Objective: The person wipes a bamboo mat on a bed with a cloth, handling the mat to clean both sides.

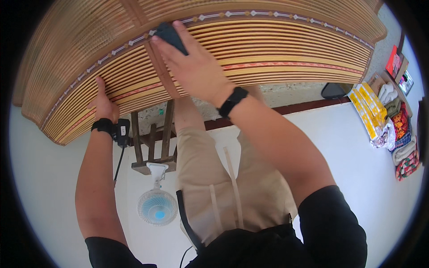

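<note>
Across the upper part of the head view lies a large slatted mat [288, 43], with tan and dark stripes, a band of diamond pattern and brown cloth strips. My right hand [194, 63] rests over it, its fingers around a dark, flat block or cloth pad [171, 38] pressed on the mat near the diamond band. What the pad is exactly, I cannot tell. On the mat's lower left edge is my left hand [106, 105], thumb spread on the slats; its other fingers are partly hidden, perhaps beneath the edge. Both wrists wear black bands.
Below the mat's edge stands a wooden stool [154, 147], with a small white and blue fan [157, 206] beyond it. At the right are yellow boxes [368, 107], folded cloths [400, 124] and a black object [335, 90]. A cable hangs by my left wrist.
</note>
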Available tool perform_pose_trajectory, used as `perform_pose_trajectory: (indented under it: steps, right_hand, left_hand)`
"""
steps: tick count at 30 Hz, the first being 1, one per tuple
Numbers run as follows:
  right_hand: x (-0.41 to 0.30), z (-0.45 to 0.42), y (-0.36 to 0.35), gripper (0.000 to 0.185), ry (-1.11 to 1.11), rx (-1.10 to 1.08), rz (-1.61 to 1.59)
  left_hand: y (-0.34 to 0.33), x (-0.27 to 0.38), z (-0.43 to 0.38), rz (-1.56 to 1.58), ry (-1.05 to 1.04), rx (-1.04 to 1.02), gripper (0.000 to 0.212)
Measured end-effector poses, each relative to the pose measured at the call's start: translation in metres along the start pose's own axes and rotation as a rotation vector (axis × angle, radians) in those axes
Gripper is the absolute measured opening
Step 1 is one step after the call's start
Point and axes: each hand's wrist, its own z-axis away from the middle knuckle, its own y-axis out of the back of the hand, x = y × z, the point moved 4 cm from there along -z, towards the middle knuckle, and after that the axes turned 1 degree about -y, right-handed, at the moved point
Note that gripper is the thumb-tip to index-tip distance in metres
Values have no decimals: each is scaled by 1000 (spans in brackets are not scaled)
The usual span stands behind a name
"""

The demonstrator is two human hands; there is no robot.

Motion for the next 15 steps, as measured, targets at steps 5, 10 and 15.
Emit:
perform_pose_trajectory:
  steps: [5,10,15]
  right_hand:
    - [88,57,60,48,-63,-196,249]
    - [205,138,125,62,-258,-77,371]
    - [303,200,166,53,-575,191,395]
  left_hand:
    - [3,-4,-1,30,-7,53,101]
    - [10,-8,-14,-24,-29,85,106]
    - [29,-8,-27,-51,-72,80,113]
